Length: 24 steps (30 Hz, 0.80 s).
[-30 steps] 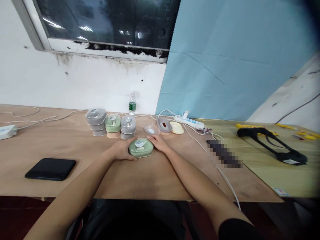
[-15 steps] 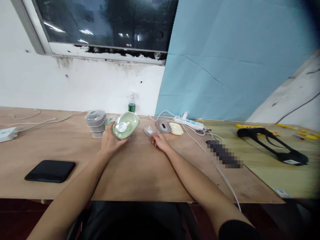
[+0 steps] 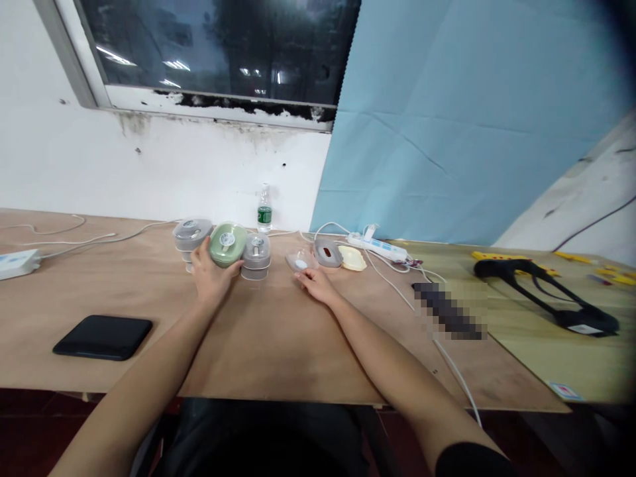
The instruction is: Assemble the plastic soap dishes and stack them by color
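Observation:
My left hand (image 3: 211,273) grips a green lidded container (image 3: 227,244) and holds it over the middle stack, between a grey stack (image 3: 190,237) and another grey stack (image 3: 256,254). My right hand (image 3: 315,283) rests on the wooden table (image 3: 278,338) with its fingertips at a clear lid (image 3: 299,260); its fingers lie loosely flat. A grey lid (image 3: 326,253) and a cream lid (image 3: 352,258) lie just right of the clear one.
A black tablet (image 3: 103,336) lies at the left front. A white power strip (image 3: 376,246) with cables, a small bottle (image 3: 264,211), a white adapter (image 3: 18,262) and a black frame with yellow tools (image 3: 544,291) sit farther out. A blue sheet hangs behind.
My left hand lifted the green container from the table in front of me and carried it back to the row of stacks. My right hand shifted toward the clear lid.

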Each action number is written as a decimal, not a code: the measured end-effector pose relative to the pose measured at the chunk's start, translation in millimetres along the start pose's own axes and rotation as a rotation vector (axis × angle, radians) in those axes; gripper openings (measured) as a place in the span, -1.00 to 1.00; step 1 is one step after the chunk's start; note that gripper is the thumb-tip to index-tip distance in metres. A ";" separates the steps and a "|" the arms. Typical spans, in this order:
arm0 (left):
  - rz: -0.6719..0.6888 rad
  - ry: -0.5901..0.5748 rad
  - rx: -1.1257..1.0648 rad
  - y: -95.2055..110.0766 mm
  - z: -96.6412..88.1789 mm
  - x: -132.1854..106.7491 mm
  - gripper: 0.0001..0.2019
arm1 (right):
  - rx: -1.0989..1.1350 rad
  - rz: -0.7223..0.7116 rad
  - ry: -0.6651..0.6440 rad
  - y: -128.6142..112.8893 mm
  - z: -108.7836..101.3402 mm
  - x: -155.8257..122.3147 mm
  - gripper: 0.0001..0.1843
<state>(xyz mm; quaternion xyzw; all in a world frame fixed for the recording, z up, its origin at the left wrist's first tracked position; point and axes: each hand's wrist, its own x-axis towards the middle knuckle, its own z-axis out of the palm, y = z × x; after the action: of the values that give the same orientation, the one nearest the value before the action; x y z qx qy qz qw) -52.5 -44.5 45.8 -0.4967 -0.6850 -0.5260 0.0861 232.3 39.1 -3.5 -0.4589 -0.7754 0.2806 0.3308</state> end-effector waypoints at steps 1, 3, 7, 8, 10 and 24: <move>-0.004 0.002 -0.009 -1.1 0.7 0.2 0.01 | 0.000 -0.002 -0.001 -0.6 -0.1 -0.3 -0.56; -0.001 0.007 -0.034 -2.8 1.7 0.1 0.03 | 0.001 -0.005 -0.004 -1.7 -0.5 -0.9 -0.57; 0.021 0.013 -0.079 -3.7 2.8 -2.0 -0.01 | -0.009 -0.017 -0.005 -2.8 -1.2 -1.5 -0.57; 0.031 0.011 -0.088 -3.8 3.1 -2.6 -0.05 | -0.012 -0.019 -0.004 -3.0 -1.4 -1.6 -0.57; 0.050 0.002 -0.098 -4.3 4.1 -3.7 -0.13 | -0.016 -0.018 -0.003 -3.4 -1.5 -1.7 -0.58; 0.029 0.002 -0.135 -7.3 10.7 -3.2 -0.15 | -0.023 -0.018 -0.014 -3.5 -1.0 -1.4 -0.59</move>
<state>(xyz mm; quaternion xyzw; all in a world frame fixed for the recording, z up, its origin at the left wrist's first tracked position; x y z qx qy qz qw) -52.3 -37.5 34.5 -0.5108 -0.6407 -0.5700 0.0608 231.7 36.5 -0.7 -0.4537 -0.7851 0.2717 0.3226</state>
